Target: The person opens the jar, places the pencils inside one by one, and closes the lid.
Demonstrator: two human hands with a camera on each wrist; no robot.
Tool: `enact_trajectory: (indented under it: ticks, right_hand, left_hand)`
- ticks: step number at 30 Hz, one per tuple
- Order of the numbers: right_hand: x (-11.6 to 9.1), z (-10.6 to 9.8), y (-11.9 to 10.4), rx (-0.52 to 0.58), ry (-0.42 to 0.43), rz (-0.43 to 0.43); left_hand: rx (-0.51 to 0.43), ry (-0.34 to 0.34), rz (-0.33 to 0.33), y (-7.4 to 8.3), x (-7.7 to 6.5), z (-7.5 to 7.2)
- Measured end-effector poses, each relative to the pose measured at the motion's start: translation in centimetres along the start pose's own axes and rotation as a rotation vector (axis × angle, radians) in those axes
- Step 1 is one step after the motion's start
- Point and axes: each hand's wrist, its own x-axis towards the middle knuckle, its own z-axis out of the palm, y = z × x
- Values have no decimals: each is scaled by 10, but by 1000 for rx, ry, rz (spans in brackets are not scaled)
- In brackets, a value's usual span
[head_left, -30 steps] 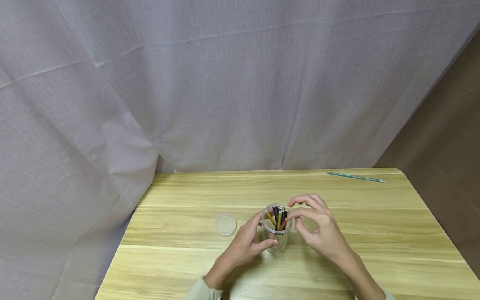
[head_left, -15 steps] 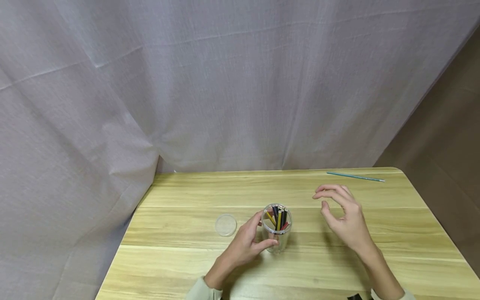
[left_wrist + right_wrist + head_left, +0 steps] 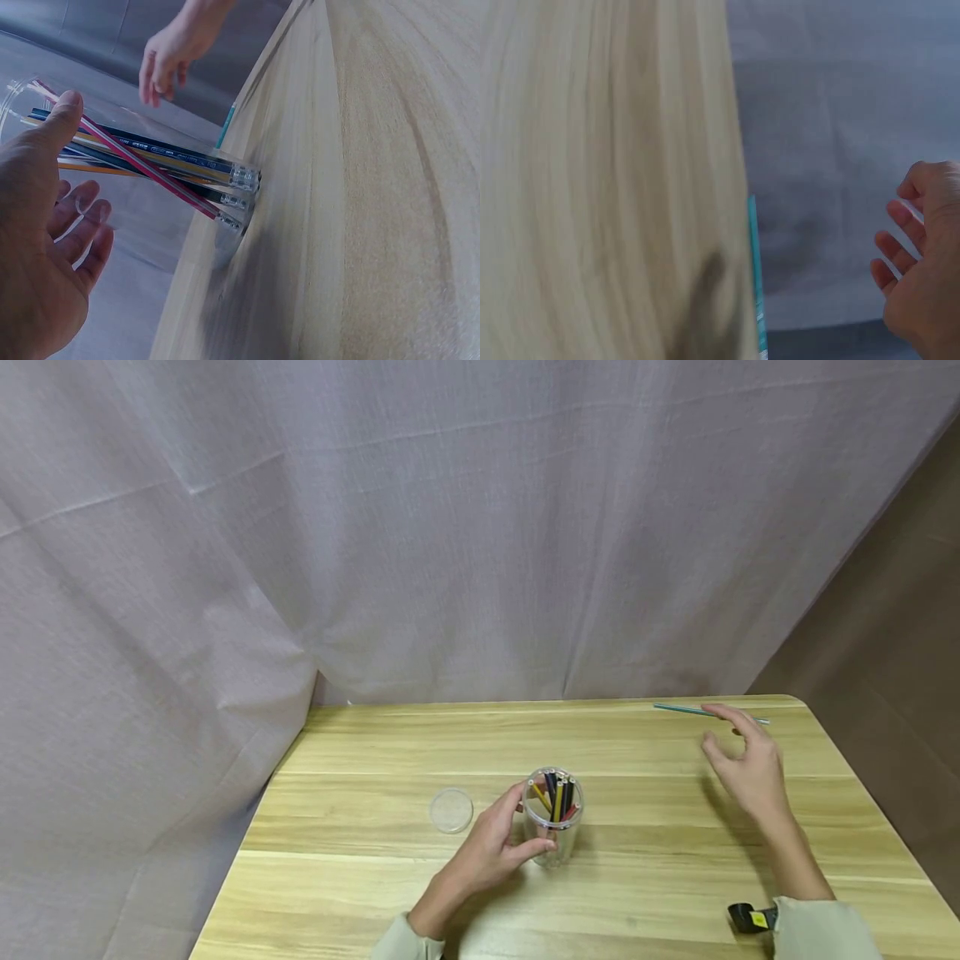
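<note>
My left hand (image 3: 491,842) holds a clear plastic jar (image 3: 555,843) around its side, thumb in front and fingers behind. Several pencils (image 3: 150,161) stand in the jar, yellow, dark and one red, leaning at different angles. At the back right of the table lies a teal pencil (image 3: 678,708). My right hand (image 3: 750,768) is over the table just in front of that pencil, fingers loosely bent and holding nothing; its fingertips overlap the pencil in the head view. The right wrist view shows the teal pencil (image 3: 756,270) along the table's edge, apart from the hand.
A round clear lid (image 3: 452,810) lies on the wooden table (image 3: 360,860) left of the jar. Grey cloth (image 3: 450,543) hangs behind the table's back edge. A black wrist camera (image 3: 750,918) shows beside the right sleeve.
My right hand has left the jar's mouth and moved right and back toward the teal pencil. The red pencil has settled in the jar. My left hand stays put on the jar.
</note>
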Motion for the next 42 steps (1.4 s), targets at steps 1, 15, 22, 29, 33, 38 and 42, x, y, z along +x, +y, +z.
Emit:
enact_trajectory:
  ticks: [1, 15, 22, 29, 33, 38, 42]
  right_hand:
    - [1, 0, 7, -2, 8, 8]
    - [11, 1, 54, 7, 13, 208]
    - [11, 3, 68, -24, -20, 287]
    - [12, 3, 84, -107, -62, 331]
    - [11, 2, 89, -156, -97, 329]
    - [10, 1, 92, -194, -129, 325]
    - [10, 1, 95, -230, -156, 342]
  left_hand:
    - [3, 1, 0, 0, 0, 0]
    - [-5, -1, -8, 8, -5, 2]
    - [-1, 1, 1, 15, -12, 2]
    - [-22, -5, -12, 20, -17, 0]
    - [-27, -13, -15, 21, -19, -1]
    - [-20, -11, -12, 21, -21, -1]
    - [-13, -7, -12, 20, -22, -1]
